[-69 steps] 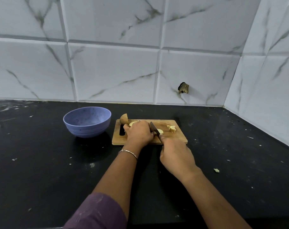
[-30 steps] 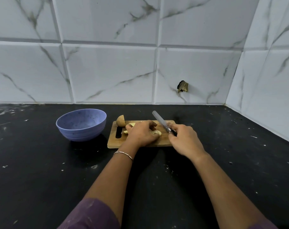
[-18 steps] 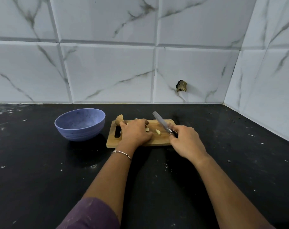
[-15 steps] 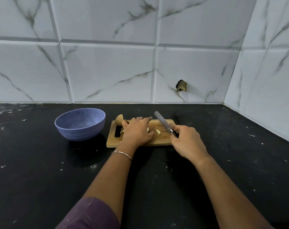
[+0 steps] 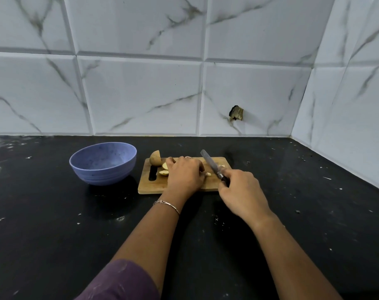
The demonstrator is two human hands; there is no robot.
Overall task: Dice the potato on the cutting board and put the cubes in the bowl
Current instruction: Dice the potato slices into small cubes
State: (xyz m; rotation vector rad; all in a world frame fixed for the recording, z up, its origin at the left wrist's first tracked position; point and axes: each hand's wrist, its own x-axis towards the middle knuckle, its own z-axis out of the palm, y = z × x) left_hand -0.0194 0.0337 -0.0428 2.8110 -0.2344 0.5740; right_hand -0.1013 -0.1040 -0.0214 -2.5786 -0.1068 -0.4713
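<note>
A wooden cutting board (image 5: 156, 187) lies on the black counter. An uncut potato chunk (image 5: 155, 158) stands at its far left corner, with two slices (image 5: 164, 172) beside it. My left hand (image 5: 185, 174) lies over the middle of the board, fingers curled down on potato pieces that it mostly hides; one small piece (image 5: 208, 174) shows at its fingertips. My right hand (image 5: 242, 193) grips a knife (image 5: 210, 164) by the handle, blade raised and pointing away to the left. A few cut bits (image 5: 222, 166) lie behind the blade. The blue bowl (image 5: 103, 162) stands left of the board.
White marble-look tiles form the back wall and the right wall, meeting in a corner at the far right. A dark broken hole (image 5: 236, 113) marks the back wall. Small white specks dot the black counter (image 5: 54, 234).
The knife went from cutting down on the board to lifted, blade angled up. My left hand shifted left over the potato pieces and curled its fingers again.
</note>
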